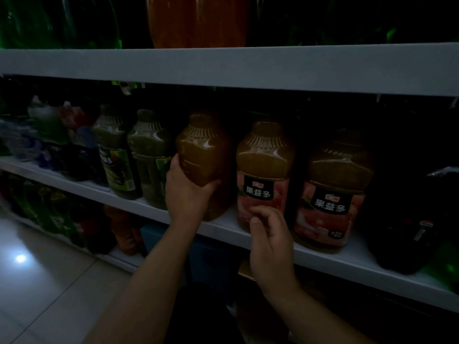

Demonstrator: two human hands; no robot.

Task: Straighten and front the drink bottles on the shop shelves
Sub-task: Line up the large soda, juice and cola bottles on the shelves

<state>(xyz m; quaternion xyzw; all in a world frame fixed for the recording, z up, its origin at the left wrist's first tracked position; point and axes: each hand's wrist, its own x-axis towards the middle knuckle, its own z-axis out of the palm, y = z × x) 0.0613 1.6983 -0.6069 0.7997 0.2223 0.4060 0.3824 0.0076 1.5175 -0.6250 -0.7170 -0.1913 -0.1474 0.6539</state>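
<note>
Progress: partly done, judging by labels.
- Middle bottle and right bottle are already showing their labels forward, standing upright on the shelf side by side.
- Turned bottle, at 9 o'clock of the middle one and just beside it, is showing plain orange juice and no label (so it is probably the one in hand for fronting). It looks slightly tilted, and set a little further back than its neighbours.
- Green bottles, at 9 o'clock again, are facing off-square; they are likely waiting for you. Dark bottle at far 3 o'clock: too dim to judge.

Fingers:
- Your left hand is gripping the turned bottle low on its body, coming in from 7 o'clock. The thumb is wrapping across the front and the fingers are reaching round the 9 o'clock side.
- Your right hand is holding nothing. Its fingers are half curled and narrow, hovering at 6 o'clock of the middle bottle's label; whether the fingertips are touching it, I cannot tell.
</note>
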